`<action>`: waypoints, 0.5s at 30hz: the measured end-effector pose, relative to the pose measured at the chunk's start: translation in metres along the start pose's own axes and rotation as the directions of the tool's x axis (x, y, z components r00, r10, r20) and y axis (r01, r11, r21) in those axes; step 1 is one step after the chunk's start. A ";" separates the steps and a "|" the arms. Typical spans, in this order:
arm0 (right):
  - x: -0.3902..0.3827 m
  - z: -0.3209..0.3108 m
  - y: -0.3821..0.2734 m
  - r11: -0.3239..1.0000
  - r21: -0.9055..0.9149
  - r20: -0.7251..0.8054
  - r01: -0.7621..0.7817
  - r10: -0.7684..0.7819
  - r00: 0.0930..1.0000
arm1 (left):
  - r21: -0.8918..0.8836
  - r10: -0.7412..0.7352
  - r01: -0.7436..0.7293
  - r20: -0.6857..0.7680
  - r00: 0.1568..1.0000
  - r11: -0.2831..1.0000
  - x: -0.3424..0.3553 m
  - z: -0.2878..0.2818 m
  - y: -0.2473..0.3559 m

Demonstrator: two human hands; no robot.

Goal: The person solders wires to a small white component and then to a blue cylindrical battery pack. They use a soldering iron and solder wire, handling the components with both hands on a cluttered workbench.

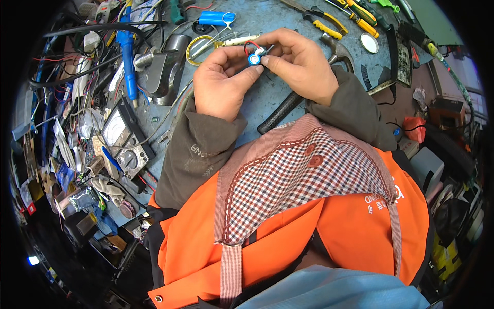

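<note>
Between my two hands is a small blue cylindrical battery cell (254, 59), its round pale end turned up toward me. A red wire (251, 44) loops out beside it, with a white bit next to the wire. My left hand (220, 85) is closed, thumb and fingers pinching the cell from the left. From the other side my right hand (307, 69) is closed too, its thumb tip pressed against the cell's edge. The fingers hide most of the cell's body. Just beyond my left hand lie a yellow ring (191, 53) and a white pen-like stick (241, 40).
A hammer (280, 113) lies under my right wrist. Yellow-handled pliers (325, 27) and a round white lid (369, 43) rest at the far right. Leftward are a blue battery pack (212, 18), a steel block (167, 72), a blue soldering iron (127, 56), an analog multimeter (133, 158) and tangled wires.
</note>
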State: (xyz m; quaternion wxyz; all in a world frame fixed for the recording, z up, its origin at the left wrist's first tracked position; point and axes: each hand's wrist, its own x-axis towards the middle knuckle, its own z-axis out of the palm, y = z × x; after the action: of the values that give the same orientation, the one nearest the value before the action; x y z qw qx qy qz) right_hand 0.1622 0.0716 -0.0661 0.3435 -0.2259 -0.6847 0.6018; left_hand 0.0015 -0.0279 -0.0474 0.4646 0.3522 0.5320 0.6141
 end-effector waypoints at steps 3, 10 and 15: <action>0.001 -0.001 0.000 1.000 -0.006 0.005 0.007 -0.007 1.000 | -0.024 0.002 -0.002 -0.012 1.000 1.000 0.000 0.001 0.002; -0.002 -0.003 -0.010 1.000 0.005 0.039 -0.003 0.003 0.999 | 0.072 0.077 -0.076 -0.017 0.997 0.995 0.002 0.001 -0.008; -0.003 -0.005 -0.010 1.000 0.020 0.061 -0.023 0.022 0.998 | 0.150 0.138 -0.138 0.015 0.990 0.979 0.001 0.005 -0.006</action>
State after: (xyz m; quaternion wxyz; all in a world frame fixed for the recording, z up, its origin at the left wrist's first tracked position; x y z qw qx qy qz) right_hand 0.1688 0.0709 -0.0567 0.3181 -0.2115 -0.6860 0.6192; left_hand 0.0067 -0.0256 -0.0526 0.3941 0.4237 0.5500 0.6022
